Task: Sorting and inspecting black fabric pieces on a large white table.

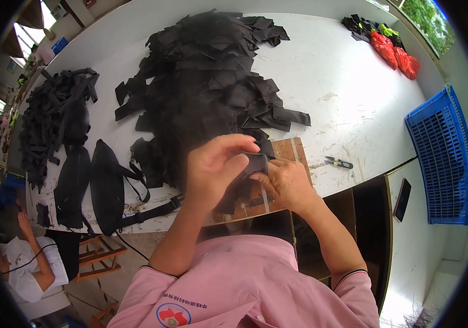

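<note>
Between my two hands, over the near edge of the work table, is a small folded black fabric piece (256, 162). My right hand (289, 183) pinches its right side, thumb in front and the other fingers partly hidden behind the cloth. My left hand (216, 167) curves around its left side. The left thumb lies against the fabric, while a finger arches above its upper edge; the lower fingers are hidden. Beneath the hands is a brown board (291, 152). A large heap of black fabric pieces (201, 82) spreads away from my hands.
Thread snips (339, 163) lie right of the board. Black straps (53, 115) and long black padded pieces (108, 188) occupy the left. Red bags (392, 53) sit far right, near a blue basket (443, 158) and a phone (402, 199). Another person's arm (36, 249) shows lower left.
</note>
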A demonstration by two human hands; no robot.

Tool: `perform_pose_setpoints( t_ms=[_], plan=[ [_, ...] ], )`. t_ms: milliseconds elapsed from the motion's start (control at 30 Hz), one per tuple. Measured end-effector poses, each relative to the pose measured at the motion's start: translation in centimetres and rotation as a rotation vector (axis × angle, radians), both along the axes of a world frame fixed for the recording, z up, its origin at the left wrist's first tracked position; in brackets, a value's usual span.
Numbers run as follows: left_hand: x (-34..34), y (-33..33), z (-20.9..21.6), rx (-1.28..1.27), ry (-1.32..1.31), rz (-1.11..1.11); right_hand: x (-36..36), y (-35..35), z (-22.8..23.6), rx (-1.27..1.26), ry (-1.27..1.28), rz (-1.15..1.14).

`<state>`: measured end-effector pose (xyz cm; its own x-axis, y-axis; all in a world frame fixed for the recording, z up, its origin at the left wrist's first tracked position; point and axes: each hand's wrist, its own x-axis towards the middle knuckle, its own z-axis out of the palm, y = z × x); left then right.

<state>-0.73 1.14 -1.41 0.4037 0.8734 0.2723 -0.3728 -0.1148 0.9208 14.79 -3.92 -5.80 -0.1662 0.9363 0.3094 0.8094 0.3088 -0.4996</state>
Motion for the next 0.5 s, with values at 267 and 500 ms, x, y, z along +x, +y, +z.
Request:
perform_pose_setpoints(
  t_ms=[267,500],
  plan=[
    [-0.5,0.9,-1.3,0.365,0.28,0.132,0.3,0.0,-0.4,-0.094,0.173,-0.014],
    [-0.9,8.0,-7.0,0.16,0.632,0.574,1.0,-2.1,7.4,0.087,1.019,-0.043]
  ],
)
